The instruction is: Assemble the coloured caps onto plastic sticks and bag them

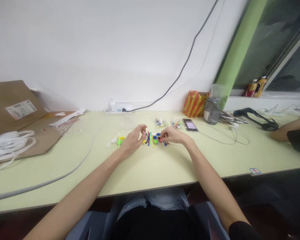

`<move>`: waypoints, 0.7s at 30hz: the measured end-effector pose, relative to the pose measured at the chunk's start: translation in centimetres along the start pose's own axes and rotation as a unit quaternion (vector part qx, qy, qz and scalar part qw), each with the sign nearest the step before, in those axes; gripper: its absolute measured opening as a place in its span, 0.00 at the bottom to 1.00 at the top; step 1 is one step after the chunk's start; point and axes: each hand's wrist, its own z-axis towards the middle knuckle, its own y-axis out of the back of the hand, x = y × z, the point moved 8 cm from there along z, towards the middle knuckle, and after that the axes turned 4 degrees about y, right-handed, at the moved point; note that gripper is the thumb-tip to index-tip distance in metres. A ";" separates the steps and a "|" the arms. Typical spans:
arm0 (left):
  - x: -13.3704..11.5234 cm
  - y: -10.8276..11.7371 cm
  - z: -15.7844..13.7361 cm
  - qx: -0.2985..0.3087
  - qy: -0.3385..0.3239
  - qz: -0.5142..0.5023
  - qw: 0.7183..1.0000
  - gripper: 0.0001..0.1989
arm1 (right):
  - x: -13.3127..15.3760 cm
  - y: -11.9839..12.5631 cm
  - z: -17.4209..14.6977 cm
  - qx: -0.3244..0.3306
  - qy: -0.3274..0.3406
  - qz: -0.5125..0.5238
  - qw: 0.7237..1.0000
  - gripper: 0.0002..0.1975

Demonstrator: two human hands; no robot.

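Small coloured plastic sticks [150,139] lie in a row on the table between my hands. Round plastic discs lie around them, among them a blue disc [158,134] and a green disc [155,141]. My left hand [133,140] hovers beside the sticks, fingers curved and apart, with nothing visible in them. Fingertips of my right hand [173,134] are closed at a small red round piece [161,140], which they partly cover. Left of my left hand are a bright green disc with a stick [119,142] and a white disc with a stick [113,140].
Small clear bags of parts [160,123] and a phone [190,125] lie behind my right hand. A striped bag [193,104] stands by the wall. Cardboard [12,106] and a white cable bundle [11,146] occupy the left. Another person's arm [291,130] rests at far right.
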 end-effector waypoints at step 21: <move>3.7 5.4 0.7 -0.064 0.155 0.336 0.927 0.13 | -0.6 0.0 0.1 -0.017 0.006 -0.035 0.999 0.10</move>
